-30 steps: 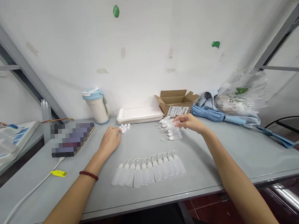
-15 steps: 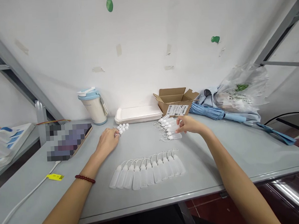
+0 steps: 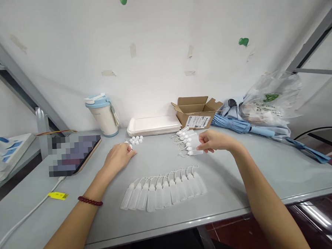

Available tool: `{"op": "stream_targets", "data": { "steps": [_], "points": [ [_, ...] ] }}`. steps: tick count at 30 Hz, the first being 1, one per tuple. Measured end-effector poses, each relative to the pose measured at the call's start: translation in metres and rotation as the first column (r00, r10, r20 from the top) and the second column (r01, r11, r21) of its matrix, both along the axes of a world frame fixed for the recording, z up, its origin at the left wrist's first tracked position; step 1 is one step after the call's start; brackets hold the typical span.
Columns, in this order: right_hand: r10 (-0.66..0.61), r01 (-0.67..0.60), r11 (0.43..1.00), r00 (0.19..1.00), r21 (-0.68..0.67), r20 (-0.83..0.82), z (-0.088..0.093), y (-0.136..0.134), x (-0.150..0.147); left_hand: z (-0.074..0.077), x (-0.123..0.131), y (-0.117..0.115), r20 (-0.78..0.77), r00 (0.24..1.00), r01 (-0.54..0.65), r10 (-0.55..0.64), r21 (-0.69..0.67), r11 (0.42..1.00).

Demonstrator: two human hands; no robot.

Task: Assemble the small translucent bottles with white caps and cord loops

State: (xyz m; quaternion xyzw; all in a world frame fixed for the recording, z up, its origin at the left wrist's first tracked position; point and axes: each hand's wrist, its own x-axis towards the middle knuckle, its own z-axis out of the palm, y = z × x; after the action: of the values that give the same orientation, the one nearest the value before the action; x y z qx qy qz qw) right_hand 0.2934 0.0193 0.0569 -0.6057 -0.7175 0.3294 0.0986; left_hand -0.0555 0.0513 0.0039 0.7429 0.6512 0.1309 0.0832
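Note:
My left hand (image 3: 118, 156) is closed at the fingertips on a small white cap, mostly hidden by the fingers. Just beyond it lies a loose cluster of small white caps (image 3: 136, 140). On the right, my right hand (image 3: 211, 140) has its thumb and fingers pinched on the end of a translucent squeeze bottle (image 3: 195, 152) in a small pile. The bottles in that pile (image 3: 189, 135) have white tops with thin tethers pointing left. Nearer to me, a row of similar bottles (image 3: 159, 196) lies side by side, tethers toward the wall.
Along the wall stand a cream and blue tumbler (image 3: 105, 118), a stack of white trays (image 3: 155, 125) and an open cardboard box (image 3: 198, 120). A folded blue umbrella (image 3: 232, 123) and a plastic bag (image 3: 267, 100) lie right. A phone (image 3: 75, 155) with a cable (image 3: 28, 213) is left.
My left hand has drawn slightly toward me from the cap cluster, its fingertips now closed. My right hand has shifted slightly down and right at the bottle pile.

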Motion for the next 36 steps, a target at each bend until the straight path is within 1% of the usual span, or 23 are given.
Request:
{"op": "stream_targets", "data": {
  "steps": [2,5,7,9,13,19,24,26,29,31,32,34,36],
  "points": [
    [0.088,-0.090,0.982,0.996,-0.163,-0.021,0.006,-0.010,-0.008,0.002,0.004,-0.004,0.061,0.997,0.039,-0.041,0.031,0.999],
    [0.218,-0.202,0.922,0.976,-0.331,0.012,0.008,-0.021,-0.021,0.005,0.012,-0.010,0.172,0.980,0.088,-0.097,0.057,0.994],
    [0.282,-0.236,0.880,0.958,-0.413,0.052,0.006,-0.025,-0.028,0.006,0.018,-0.013,0.199,0.973,0.107,-0.118,0.067,0.992],
    [0.316,-0.244,0.848,0.946,-0.471,0.079,0.003,-0.028,-0.034,0.006,0.021,-0.015,0.190,0.973,0.118,-0.129,0.068,0.991],
    [0.337,-0.233,0.821,0.935,-0.522,0.113,0.000,-0.030,-0.042,0.006,0.023,-0.016,0.153,0.980,0.122,-0.130,0.059,0.991],
    [0.346,-0.206,0.808,0.924,-0.553,0.161,0.001,-0.030,-0.047,0.009,0.025,-0.020,0.140,0.980,0.130,-0.138,0.066,0.989],
    [0.319,-0.144,0.805,0.923,-0.575,0.216,-0.003,-0.023,-0.043,0.010,0.027,-0.021,0.121,0.981,0.143,-0.151,0.070,0.987],
    [0.309,-0.135,0.803,0.927,-0.580,0.211,-0.005,-0.018,-0.037,0.009,0.027,-0.020,0.145,0.975,0.156,-0.166,0.077,0.985],
    [0.280,-0.123,0.816,0.939,-0.565,0.200,-0.005,-0.013,-0.026,0.008,0.028,-0.021,0.244,0.952,0.171,-0.185,0.080,0.982],
    [0.248,-0.141,0.854,0.957,-0.500,0.154,-0.001,-0.012,-0.019,0.009,0.030,-0.022,0.351,0.920,0.165,-0.176,0.059,0.984],
    [0.229,-0.162,0.885,0.967,-0.437,0.107,0.002,-0.013,-0.017,0.010,0.031,-0.023,0.416,0.894,0.165,-0.166,0.038,0.986],
    [0.198,-0.198,0.948,0.980,-0.249,-0.026,0.007,-0.015,-0.018,0.012,0.034,-0.025,0.554,0.821,0.185,-0.140,-0.026,0.982],
    [0.177,-0.184,0.983,0.970,-0.026,-0.165,0.008,-0.018,-0.029,0.014,0.037,-0.027,0.661,0.742,0.231,-0.115,-0.091,0.969]
  ]
}}
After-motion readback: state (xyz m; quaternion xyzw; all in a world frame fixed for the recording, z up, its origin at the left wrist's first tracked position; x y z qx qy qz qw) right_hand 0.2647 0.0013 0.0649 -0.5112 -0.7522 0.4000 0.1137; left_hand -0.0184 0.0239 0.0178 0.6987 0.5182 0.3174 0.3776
